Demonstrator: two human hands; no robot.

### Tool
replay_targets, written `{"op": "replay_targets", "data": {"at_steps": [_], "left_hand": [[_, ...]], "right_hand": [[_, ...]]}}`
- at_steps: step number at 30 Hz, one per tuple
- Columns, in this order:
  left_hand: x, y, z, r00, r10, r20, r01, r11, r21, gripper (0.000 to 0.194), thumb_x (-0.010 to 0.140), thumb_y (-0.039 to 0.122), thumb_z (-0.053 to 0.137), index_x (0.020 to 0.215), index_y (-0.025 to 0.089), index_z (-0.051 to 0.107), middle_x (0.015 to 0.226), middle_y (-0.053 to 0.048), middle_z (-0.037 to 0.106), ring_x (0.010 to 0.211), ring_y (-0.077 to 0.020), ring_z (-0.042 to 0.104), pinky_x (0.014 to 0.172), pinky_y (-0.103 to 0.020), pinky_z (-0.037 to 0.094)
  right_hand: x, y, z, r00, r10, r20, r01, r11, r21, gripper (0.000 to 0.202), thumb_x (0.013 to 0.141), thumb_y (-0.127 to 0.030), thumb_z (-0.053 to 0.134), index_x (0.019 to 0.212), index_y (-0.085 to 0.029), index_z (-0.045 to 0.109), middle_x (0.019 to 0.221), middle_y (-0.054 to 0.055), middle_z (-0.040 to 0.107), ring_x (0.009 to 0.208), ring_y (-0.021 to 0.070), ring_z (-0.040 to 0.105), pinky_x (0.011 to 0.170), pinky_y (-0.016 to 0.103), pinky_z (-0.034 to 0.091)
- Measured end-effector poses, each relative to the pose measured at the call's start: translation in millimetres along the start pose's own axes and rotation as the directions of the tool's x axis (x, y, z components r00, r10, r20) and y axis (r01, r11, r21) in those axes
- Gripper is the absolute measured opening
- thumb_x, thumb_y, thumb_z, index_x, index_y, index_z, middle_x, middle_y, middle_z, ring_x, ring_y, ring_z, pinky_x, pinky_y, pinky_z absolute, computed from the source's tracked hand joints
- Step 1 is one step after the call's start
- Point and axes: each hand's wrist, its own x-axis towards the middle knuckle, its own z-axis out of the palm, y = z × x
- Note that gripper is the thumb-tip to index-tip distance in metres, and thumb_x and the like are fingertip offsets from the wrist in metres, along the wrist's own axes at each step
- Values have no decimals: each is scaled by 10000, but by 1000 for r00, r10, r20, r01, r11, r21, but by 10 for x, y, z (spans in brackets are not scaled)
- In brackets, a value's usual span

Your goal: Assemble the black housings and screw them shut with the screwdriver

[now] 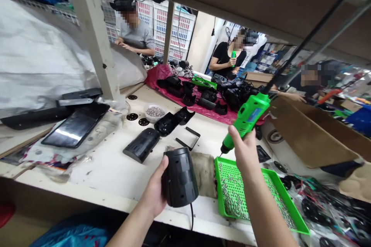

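My left hand (158, 189) is wrapped round a black plastic housing (181, 177), roughly cylindrical, with a cord hanging from its lower end; the fingers behind it are hidden. In my right hand (245, 146) is a green electric screwdriver (246, 117), tilted, its bit pointing down at the far left corner of a green tray (219, 193). Many small screws (234, 197) lie in that tray. A worn grey-brown pad (204, 173) lies between the housing and the tray. Beyond the housing are black half shells (142, 144) and a black U-shaped bracket (191, 139).
A bowl (155, 112) of small metal parts stands farther back near black discs (132, 117). A tablet (77, 123) lies at left beside a wooden post (92, 34). A cardboard box (310, 135) and tangled wires (324, 200) are at right. Several people sit beyond the bench.
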Motion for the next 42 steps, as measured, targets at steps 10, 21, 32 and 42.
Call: {"op": "replay_targets", "data": {"at_steps": [10,21,32,42], "left_hand": [[-77,-64,-103,996,59,-67,-58,998,14,526,738,579,626,969,117,728,924,-154,758,839,-300,718,737,-406,578],[-18,-121,-140,957,268,-114,-259,962,88,403,666,553,700,895,227,763,867,-26,775,962,-313,694,861,-410,554],[73,-97,-172,906,423,27,-412,865,287,314,732,559,642,921,314,692,960,37,747,1257,-265,518,963,-348,497],[81,-120,-97,894,448,23,-440,865,241,381,805,548,605,1106,315,625,1087,36,716,1166,-234,588,945,-293,495]], "right_hand": [[-462,-274,40,985,-153,-85,170,945,278,327,868,-423,471,1148,-256,455,833,19,579,796,217,620,751,429,533],[-628,-884,136,997,36,64,-73,431,899,514,731,-696,576,990,-256,634,498,-51,516,397,143,476,484,313,508],[-754,-774,581,970,-38,241,-230,184,956,639,609,-663,709,1042,-209,588,556,-31,531,456,146,483,595,372,561],[-794,-753,689,949,-53,310,-274,341,899,554,566,-770,659,686,-241,546,562,-4,506,504,163,480,696,436,548]]}}
